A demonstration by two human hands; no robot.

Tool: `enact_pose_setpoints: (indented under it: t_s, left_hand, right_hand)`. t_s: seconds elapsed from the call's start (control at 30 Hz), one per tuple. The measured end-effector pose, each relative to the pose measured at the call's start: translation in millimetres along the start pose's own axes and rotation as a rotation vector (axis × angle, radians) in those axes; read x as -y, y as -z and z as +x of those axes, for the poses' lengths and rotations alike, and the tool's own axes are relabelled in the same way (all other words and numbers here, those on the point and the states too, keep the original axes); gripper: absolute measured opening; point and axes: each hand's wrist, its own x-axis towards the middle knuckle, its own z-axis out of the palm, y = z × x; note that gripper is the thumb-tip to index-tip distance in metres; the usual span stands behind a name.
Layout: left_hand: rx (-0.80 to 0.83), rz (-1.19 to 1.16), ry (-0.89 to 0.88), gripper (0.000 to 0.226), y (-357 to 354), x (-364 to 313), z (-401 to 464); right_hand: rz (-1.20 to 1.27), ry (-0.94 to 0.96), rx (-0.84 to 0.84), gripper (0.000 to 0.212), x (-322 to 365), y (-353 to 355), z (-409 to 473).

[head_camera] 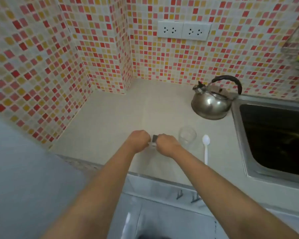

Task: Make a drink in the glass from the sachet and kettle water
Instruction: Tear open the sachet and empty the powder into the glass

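Sachet (153,138), small and dark with a pale edge, is pinched between two bare hands above the pale beige countertop (110,121); the left hand (138,139) and the right hand (166,144) are closed on its opposite ends, knuckles almost touching. One clear, empty drinking glass (187,135) is seen upright just beside the right hand, and one white plastic spoon (205,147) is laid flat just right of the glass, bowl pointing away. One steel whistling kettle (210,104) with a black arched handle is set farther back, near the rim of one steel sink (238,128) with a dark basin. Two white double wall sockets (184,30) are mounted side by side on the red, orange and cream mosaic tiles (41,66). Nothing is placed between the hands and the glass.
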Motion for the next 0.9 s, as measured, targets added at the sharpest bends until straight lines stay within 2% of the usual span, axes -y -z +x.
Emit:
enact_pose_setpoints:
  t_s: [0.1, 0.27, 0.5, 0.7, 0.9]
  left_hand:
    - [0.025, -0.067, -0.002, 0.032, -13, -5, 4]
    - [0.000, -0.239, 0.072, 0.026, -25, -13, 7]
    - [-0.024, -0.400, 0.184, 0.019, -31, -15, 8]
    - [-0.121, -0.313, 0.158, 0.025, -14, -10, 4]
    - [-0.218, -0.299, 0.124, 0.027, 30, -7, -5]
  right_hand:
    - [0.055, -0.059, 0.030, 0.034, -6, -13, 0]
    - [0.134, -0.068, -0.044, 0.036, -11, -23, 4]
    - [0.042, -0.034, -0.087, 0.024, -10, -26, 6]
    - [0.124, -0.053, -0.188, 0.023, -9, -8, 4]
    - [0.384, -0.076, -0.307, 0.026, -6, 32, -7]
